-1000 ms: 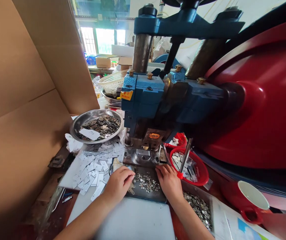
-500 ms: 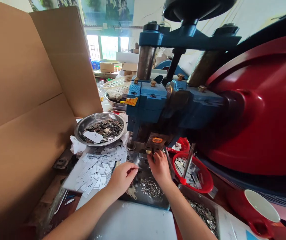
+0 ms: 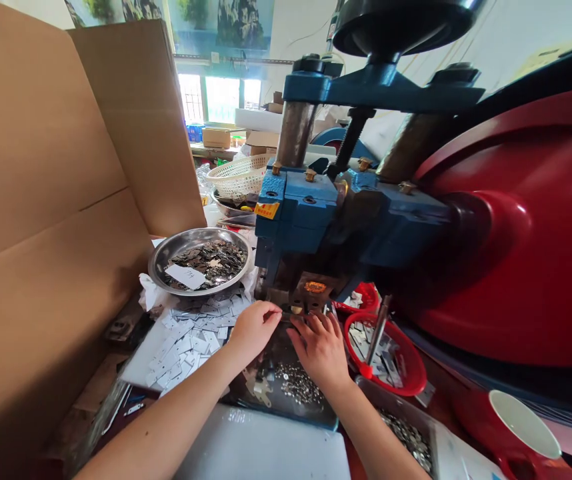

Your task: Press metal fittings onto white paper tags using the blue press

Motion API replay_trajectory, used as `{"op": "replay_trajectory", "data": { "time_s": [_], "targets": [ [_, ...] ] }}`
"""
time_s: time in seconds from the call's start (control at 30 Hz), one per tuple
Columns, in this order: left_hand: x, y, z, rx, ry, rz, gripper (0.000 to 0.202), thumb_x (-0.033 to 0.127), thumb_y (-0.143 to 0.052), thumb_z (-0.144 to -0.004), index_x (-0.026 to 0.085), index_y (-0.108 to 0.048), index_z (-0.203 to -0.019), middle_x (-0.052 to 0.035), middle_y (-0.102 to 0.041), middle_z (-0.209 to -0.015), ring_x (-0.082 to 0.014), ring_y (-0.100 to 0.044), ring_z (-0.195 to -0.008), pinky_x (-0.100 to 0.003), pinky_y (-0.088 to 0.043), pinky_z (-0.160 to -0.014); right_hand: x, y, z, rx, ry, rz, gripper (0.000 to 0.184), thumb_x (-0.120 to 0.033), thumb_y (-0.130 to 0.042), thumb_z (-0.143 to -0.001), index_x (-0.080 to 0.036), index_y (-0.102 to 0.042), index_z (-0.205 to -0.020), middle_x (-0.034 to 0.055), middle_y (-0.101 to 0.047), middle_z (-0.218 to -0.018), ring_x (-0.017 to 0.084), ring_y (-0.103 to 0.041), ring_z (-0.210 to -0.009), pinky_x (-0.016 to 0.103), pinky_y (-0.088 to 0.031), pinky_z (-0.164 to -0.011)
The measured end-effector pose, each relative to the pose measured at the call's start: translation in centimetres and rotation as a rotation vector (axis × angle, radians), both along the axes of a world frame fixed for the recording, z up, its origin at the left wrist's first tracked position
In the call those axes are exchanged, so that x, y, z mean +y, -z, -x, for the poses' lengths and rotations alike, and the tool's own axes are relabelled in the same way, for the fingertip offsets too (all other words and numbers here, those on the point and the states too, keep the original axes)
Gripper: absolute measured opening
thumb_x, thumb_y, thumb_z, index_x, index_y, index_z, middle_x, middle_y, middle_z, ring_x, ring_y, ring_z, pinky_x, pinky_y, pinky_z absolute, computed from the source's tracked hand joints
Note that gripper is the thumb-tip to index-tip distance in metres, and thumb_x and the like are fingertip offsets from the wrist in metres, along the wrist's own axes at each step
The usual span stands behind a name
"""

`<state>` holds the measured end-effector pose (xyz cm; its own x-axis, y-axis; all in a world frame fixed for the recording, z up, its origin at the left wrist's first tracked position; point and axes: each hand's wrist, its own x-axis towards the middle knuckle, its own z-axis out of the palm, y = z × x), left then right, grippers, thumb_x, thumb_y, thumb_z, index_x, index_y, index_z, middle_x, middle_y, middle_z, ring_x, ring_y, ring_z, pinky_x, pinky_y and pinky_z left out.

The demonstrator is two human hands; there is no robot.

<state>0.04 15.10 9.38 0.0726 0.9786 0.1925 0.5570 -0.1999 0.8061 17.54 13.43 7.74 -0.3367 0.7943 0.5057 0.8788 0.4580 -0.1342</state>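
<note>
My left hand (image 3: 255,328) is at the left of the die area under the blue press (image 3: 296,207), thumb and fingers pinched together; what they hold is too small to make out. My right hand (image 3: 322,347) lies close beside it, palm down, its fingers apart and reaching to the front of the die (image 3: 315,293). Under the wrists, the dark metal plate (image 3: 311,415) carries a heap of small shiny metal parts (image 3: 300,383) and several flat cut-out metal pieces (image 3: 259,387). Left of my left hand, pale flat metal plates (image 3: 181,350) are strewn in a loose pile.
A steel bowl (image 3: 159,275) of dark metal pieces stands at left, by a tall cardboard box (image 3: 136,120). At right are a red basket (image 3: 419,373) of plates, a tray (image 3: 433,427) of small parts, a red mug (image 3: 486,427) and the big red flywheel (image 3: 526,227).
My left hand has moved forward and slightly right, up to the die. My right hand has drawn back a little and its fingers have spread.
</note>
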Motion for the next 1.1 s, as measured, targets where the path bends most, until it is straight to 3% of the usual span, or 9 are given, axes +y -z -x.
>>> {"op": "replay_trajectory", "data": {
  "time_s": [0.2,0.47,0.87,1.0,1.1],
  "targets": [
    [1.2,0.8,-1.3,0.028,-0.013,-0.002,0.015,0.021,-0.056,-0.084,0.02,-0.07,-0.088,-0.0032,-0.069,-0.089,-0.0189,-0.063,-0.084,-0.031,-0.048,-0.079,0.2,1.0,-0.7,0.16,-0.03,-0.031,0.029,-0.035,-0.043,-0.093,-0.021,-0.062,-0.11,0.0077,-0.063,-0.108,0.024,-0.052,-0.107,0.047,-0.037,-0.096],
    [1.5,1.3,-1.6,0.088,-0.047,-0.053,0.013,0.018,-0.058,-0.082,0.018,-0.07,-0.087,-0.0044,-0.066,-0.088,-0.0201,-0.06,-0.088,-0.034,-0.046,-0.083,0.2,1.2,-0.7,0.114,-0.045,0.008,0.029,-0.036,-0.045,-0.092,-0.026,-0.063,-0.112,0.0058,-0.063,-0.111,0.025,-0.049,-0.111,0.047,-0.037,-0.097],
    [2.6,1.8,-2.0,0.067,-0.027,-0.036,0.015,0.012,-0.058,-0.078,0.019,-0.069,-0.087,-0.0047,-0.065,-0.088,-0.0204,-0.06,-0.089,-0.033,-0.048,-0.085,-0.2,-0.9,0.5,-0.007,0.012,0.007,0.023,-0.036,-0.052,-0.088,-0.027,-0.066,-0.105,0.006,-0.065,-0.108,0.03,-0.049,-0.112,0.058,-0.023,-0.103],
    [2.2,1.3,-1.2,0.037,-0.064,-0.043,0.016,0.015,-0.059,-0.078,0.018,-0.067,-0.091,-0.0056,-0.064,-0.094,-0.0209,-0.059,-0.093,-0.035,-0.046,-0.088,-0.3,-0.1,-0.6,0.238,-0.005,0.094,0.028,-0.037,-0.046,-0.089,-0.025,-0.066,-0.104,0.0069,-0.064,-0.11,0.028,-0.052,-0.109,0.052,-0.033,-0.1],
    [1.0,0.9,0.6,0.016,-0.097,-0.042,0.017,0.018,-0.057,-0.081,0.018,-0.065,-0.096,-0.0054,-0.062,-0.098,-0.0205,-0.058,-0.095,-0.035,-0.046,-0.087,-2.1,1.3,-2.8,0.645,0.135,0.269,0.035,-0.046,-0.045,-0.087,-0.02,-0.067,-0.099,0.0083,-0.068,-0.099,0.026,-0.059,-0.096,0.044,-0.044,-0.09]
  ]
}}
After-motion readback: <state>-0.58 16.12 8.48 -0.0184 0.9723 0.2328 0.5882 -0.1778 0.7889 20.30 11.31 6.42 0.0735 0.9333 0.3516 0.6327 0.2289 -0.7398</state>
